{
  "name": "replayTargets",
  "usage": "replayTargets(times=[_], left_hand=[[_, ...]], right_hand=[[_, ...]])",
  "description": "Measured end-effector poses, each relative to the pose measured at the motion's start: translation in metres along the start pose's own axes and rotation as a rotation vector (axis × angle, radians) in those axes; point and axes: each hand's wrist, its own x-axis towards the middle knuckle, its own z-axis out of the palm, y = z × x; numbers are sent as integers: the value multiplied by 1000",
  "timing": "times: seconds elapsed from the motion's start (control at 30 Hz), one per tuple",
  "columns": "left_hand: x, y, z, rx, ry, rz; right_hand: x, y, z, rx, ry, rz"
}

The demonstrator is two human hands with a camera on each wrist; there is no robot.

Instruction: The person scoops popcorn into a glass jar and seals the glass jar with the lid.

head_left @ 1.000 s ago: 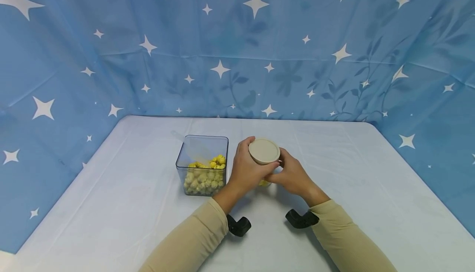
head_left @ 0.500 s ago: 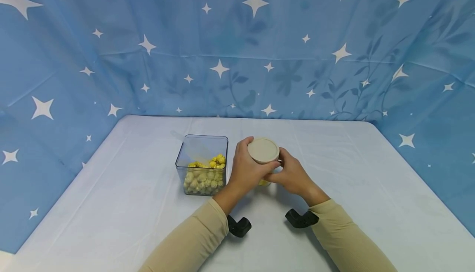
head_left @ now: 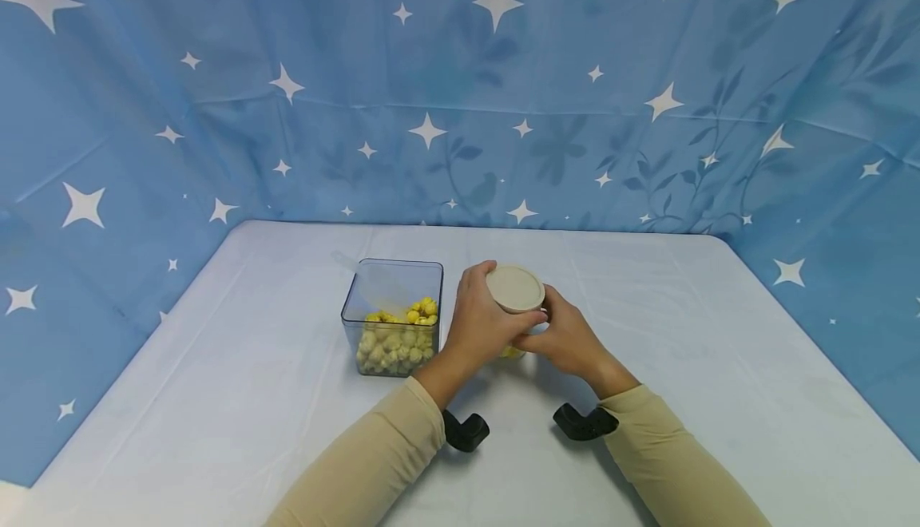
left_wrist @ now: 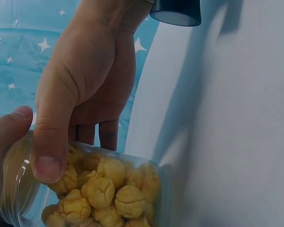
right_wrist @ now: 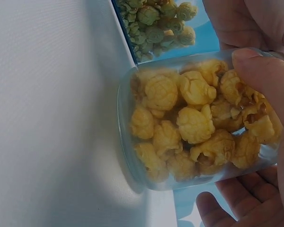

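Observation:
A clear plastic jar (right_wrist: pixel 125 127) of caramel-coloured popcorn (right_wrist: pixel 196 124) stands on the white table, its beige round lid (head_left: pixel 515 288) on top. My left hand (head_left: pixel 481 323) grips the lid, with the thumb along its near side and the fingers round the far left. Lower down, my right hand (head_left: pixel 568 339) holds the jar's body between its thumb (right_wrist: pixel 255 64) and fingers. In the head view both hands hide most of the jar. The popcorn pieces show plainly through its wall in both wrist views.
Left of the jar stands a clear square bin (head_left: pixel 391 326) partly filled with yellow popcorn (head_left: pixel 424 311). A translucent utensil (head_left: pixel 345 260) leans in it, its handle over the rim. Behind the white tabletop (head_left: pixel 237 383) hangs a blue star-patterned cloth (head_left: pixel 446 48).
The left hand and the lid have shifted slightly to the right. The right hand stays in place on the jar, and the bin has not moved.

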Motion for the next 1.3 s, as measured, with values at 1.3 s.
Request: replayTargets(times=[1.3], left_hand=[[3, -7, -7, -31, -118, 40]], right_hand=[[0, 1, 1, 59, -9, -16]])
